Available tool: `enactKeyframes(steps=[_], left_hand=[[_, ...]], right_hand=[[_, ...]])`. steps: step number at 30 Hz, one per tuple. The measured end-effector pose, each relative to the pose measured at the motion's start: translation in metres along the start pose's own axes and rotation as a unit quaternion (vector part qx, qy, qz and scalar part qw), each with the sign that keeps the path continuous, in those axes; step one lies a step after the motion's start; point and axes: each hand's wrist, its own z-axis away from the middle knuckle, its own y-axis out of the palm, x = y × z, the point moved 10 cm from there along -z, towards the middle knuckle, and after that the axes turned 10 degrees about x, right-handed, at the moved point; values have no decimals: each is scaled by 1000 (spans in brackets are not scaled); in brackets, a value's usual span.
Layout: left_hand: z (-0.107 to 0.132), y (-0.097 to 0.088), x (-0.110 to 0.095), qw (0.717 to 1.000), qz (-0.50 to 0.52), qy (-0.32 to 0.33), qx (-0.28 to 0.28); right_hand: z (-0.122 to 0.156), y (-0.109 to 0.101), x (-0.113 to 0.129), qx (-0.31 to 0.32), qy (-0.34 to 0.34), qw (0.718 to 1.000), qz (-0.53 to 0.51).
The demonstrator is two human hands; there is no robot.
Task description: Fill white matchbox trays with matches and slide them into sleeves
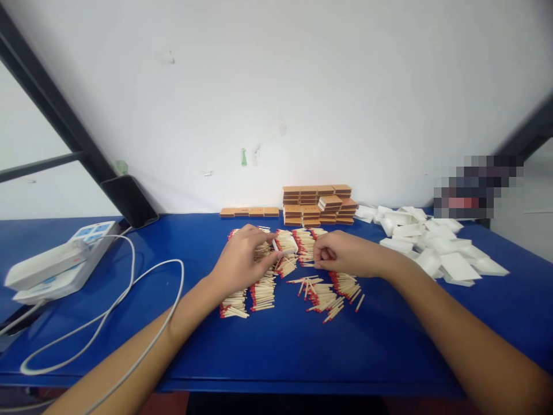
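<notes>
My left hand [247, 253] grips a small white matchbox tray [286, 246] by its left end, thumb and fingers closed on it. Some matches show inside the tray. To its right, my right hand [339, 253] has its fingers curled together over the matches; whether it pinches any is hidden. Rows of red-tipped matches [262, 294] lie under and around both hands. A looser pile of matches [322, 297] spreads nearer the front, between the hands.
Orange-brown matchboxes [302, 214] are stacked against the wall, with a short row of boxes [249, 212] left of them. White empty trays [432, 239] heap at right. A power strip [73, 265], a white cable [142, 271] and a black phone-like slab [129, 200] occupy the left.
</notes>
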Motion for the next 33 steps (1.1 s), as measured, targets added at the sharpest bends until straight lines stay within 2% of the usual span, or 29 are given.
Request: enactKeyframes(steps=[5,8,15,20,26,33], left_hand=[[1,2,2,1000,-11,4,-1],[2,4,5,1000,-23,7,3],[1,11,-6,997,-54,39,32],[1,15,-15,998,-23,55,38],[2,21,-18,996,-14,63,56],[2,16,-17,997,-10,62,36]], right_hand=[[0,3,2,7,-9,1000,-4],[2,-2,2,-3,-14,1000,-5],[16,-35,23,-122,-65,990,-1],[13,-27,45,-144,-96,985,11],[9,-17,53,-149,-98,982,64],[17,-30,50,-177,-102,979,23]])
